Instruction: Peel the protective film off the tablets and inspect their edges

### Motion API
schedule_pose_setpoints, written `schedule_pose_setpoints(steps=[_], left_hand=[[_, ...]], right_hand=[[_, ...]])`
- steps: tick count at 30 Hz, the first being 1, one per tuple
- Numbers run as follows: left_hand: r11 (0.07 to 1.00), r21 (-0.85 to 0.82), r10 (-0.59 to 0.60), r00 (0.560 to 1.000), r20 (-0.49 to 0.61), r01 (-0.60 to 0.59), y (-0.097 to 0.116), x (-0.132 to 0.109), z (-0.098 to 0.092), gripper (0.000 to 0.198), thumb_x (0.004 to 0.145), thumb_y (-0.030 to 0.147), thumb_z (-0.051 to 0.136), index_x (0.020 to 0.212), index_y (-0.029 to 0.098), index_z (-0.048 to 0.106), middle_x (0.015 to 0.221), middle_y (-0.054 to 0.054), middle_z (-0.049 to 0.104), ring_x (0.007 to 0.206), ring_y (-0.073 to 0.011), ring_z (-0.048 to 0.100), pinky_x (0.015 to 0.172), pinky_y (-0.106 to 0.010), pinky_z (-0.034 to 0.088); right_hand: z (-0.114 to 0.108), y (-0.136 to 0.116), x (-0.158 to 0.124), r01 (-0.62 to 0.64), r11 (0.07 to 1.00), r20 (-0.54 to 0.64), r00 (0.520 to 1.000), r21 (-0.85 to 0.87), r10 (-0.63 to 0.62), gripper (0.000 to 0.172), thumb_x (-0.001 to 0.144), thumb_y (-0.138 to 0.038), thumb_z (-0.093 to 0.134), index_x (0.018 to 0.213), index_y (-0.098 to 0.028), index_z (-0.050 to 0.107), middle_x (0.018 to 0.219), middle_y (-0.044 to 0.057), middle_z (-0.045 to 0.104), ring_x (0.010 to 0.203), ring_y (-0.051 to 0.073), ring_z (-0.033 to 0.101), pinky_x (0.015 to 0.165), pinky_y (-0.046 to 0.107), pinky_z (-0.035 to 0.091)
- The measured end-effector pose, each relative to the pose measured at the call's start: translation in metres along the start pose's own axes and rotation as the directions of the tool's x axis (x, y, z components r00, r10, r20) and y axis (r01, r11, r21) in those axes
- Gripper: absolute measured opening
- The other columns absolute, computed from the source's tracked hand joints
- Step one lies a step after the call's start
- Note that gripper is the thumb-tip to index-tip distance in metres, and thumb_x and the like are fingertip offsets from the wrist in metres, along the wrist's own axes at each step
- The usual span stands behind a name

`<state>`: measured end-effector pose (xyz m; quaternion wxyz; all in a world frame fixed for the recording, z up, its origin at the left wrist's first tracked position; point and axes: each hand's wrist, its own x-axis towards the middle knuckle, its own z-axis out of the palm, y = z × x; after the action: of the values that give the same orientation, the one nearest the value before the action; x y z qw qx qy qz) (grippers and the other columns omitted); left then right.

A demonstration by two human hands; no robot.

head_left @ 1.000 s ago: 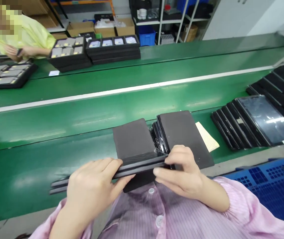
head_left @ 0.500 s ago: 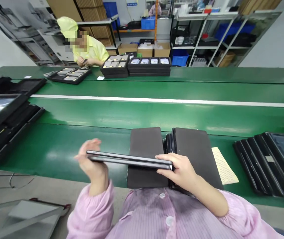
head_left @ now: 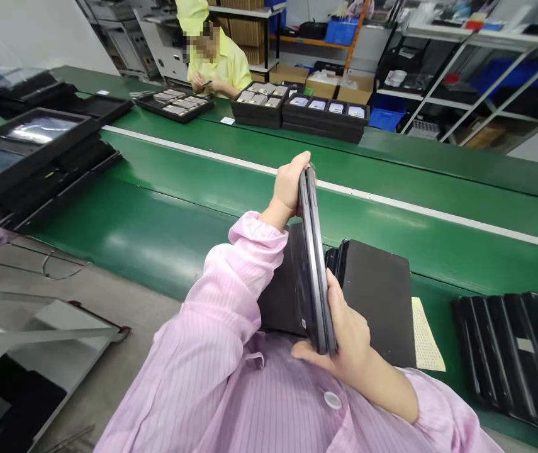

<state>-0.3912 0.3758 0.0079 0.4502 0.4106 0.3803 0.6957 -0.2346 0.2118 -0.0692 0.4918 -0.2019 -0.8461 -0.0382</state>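
Two thin dark tablets (head_left: pixel 316 264), pressed flat together, stand on edge in front of me and point away from my body. My left hand (head_left: pixel 291 182) grips their far end, its thumb on top and its other fingers partly hidden behind. At the near end, my right hand (head_left: pixel 351 336) is wrapped around the lower corner from the right. Below them on the bench lies a dark flat pad (head_left: pixel 275 299), partly covered by my sleeve and the tablets. To the right, another dark pad (head_left: pixel 382 308) lies beside several black edges of stacked devices.
A yellow label sheet (head_left: pixel 426 340) lies right of the pads. Farther right leans a row of black tablets (head_left: pixel 509 352). Black trays (head_left: pixel 37 151) are piled at left. Across the green bench (head_left: pixel 165 220), a co-worker in yellow (head_left: pixel 224 63) handles something near component trays (head_left: pixel 259 104).
The tablets have swung from lying crosswise to pointing away from me. My left hand, earlier loosely at their left end, has moved forward and closed on them. The view has turned left.
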Motion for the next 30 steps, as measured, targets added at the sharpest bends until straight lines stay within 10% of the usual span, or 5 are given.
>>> schedule_pose_setpoints(steps=[12,30], left_hand=[[0.999,0.024,0.023,0.997,0.080,-0.025,-0.019,0.013,0.023,0.041,0.087,0.037,0.056,0.053,0.016,0.047,0.047,0.005,0.035,0.045,-0.0088,0.047,0.053,-0.023,0.041],[0.967,0.185,0.128,0.964,0.232,-0.173,0.012,-0.003,0.043,0.052,0.094,0.029,0.044,0.044,0.021,0.034,0.044,0.004,0.029,0.042,-0.0083,0.034,0.049,-0.026,0.031]], right_hand=[[-0.004,0.005,-0.009,-0.055,0.996,-0.063,0.997,-0.070,0.050,0.079,0.094,-0.049,0.044,0.147,0.001,0.014,0.147,0.028,0.025,0.113,0.030,0.060,0.066,0.032,0.061],[-0.015,0.001,-0.014,-0.106,0.994,-0.021,0.994,0.004,0.107,0.085,0.090,-0.043,0.053,0.151,-0.009,0.005,0.151,0.019,0.016,0.115,0.031,0.058,0.064,0.032,0.061]])
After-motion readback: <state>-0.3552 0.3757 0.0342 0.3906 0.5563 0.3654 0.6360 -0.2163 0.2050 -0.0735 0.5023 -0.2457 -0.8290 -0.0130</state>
